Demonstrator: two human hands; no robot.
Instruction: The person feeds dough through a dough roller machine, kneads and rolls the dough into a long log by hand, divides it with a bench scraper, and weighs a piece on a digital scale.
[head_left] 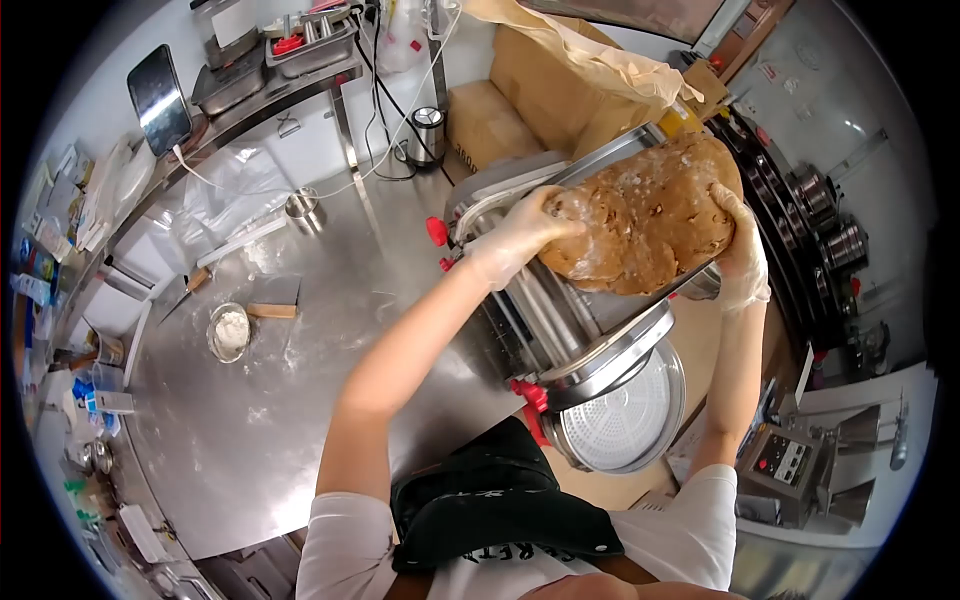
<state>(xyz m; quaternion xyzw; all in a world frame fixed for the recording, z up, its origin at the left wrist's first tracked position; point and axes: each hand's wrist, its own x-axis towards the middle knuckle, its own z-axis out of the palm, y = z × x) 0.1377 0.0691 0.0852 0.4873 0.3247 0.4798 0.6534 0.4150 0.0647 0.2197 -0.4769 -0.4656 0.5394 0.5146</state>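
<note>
Left hand (522, 240) and right hand (742, 250) are gripping one dough slab (645, 217) over one machine (545, 310); one bowl (213, 338) and one scraper (275, 292) are resting on one table (300, 400)

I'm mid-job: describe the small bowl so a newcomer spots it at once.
Start at the big steel table filling the picture's left half. Toward its left side, beside a wooden-handled scraper, sits a small round bowl. Unlike the flat scraper, it holds a heap of white powder.
</note>
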